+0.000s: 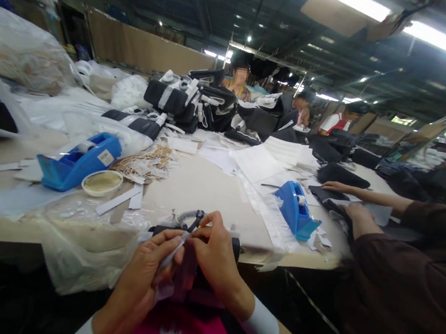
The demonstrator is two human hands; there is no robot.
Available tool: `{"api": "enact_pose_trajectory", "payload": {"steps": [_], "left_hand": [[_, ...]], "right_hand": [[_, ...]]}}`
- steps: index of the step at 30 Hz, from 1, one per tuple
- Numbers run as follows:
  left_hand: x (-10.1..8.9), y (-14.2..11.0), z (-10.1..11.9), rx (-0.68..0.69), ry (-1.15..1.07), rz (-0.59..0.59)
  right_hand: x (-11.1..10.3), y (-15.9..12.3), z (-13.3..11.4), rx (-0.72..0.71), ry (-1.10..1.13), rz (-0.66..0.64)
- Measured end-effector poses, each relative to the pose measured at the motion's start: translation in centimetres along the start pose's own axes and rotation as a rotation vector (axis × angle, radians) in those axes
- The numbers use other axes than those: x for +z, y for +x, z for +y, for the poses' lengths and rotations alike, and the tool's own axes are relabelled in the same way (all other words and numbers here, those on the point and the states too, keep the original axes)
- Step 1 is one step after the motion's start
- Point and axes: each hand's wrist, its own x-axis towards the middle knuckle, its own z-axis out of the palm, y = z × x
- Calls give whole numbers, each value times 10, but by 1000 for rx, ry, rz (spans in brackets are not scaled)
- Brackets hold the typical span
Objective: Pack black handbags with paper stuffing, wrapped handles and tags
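Note:
My left hand (142,279) and my right hand (214,252) are close together at the near edge of the table (202,186), both closed on a small black padded item (191,273) with a grey loop and black clip at its top. A thin white strip (173,253) runs between the fingers of my left hand. The right fingertips pinch near the clip. The item rests against my lap, partly hidden by both hands.
A blue tape dispenser (77,161) and a small round dish (102,182) sit at the left, another blue dispenser (295,208) at the right. Clear plastic bags (84,240) hang over the near edge. A co-worker's arms (353,210) reach in from the right. Black bags are piled at the far end.

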Motion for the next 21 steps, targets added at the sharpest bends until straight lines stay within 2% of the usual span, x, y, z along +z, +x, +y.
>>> {"api": "enact_pose_trajectory", "payload": {"steps": [2, 5, 8, 10, 12, 16, 17, 19, 21], "left_hand": [[1, 1, 2, -63, -76, -37], [3, -1, 3, -56, -65, -33], [5, -6, 4, 19, 21, -41], [5, -10, 4, 134, 171, -18], [3, -12, 4, 274, 399, 35], [-5, -11, 0, 448, 767, 74], [-7, -10, -1, 467, 810, 84], [-10, -7, -2, 488, 835, 106], [-12, -5, -2, 465, 780, 102]], "right_hand": [[4, 0, 1, -27, 13, 39], [9, 0, 5, -77, -9, 65], [5, -2, 5, -131, -155, 68], [-4, -1, 0, -172, -294, 62], [-17, 3, -6, -193, -351, -35], [-38, 20, -18, -62, -115, -558], [-40, 24, -20, -51, -49, -647], [-39, 29, -20, -98, 41, -672], [-35, 29, -18, -172, 65, -598]]}}
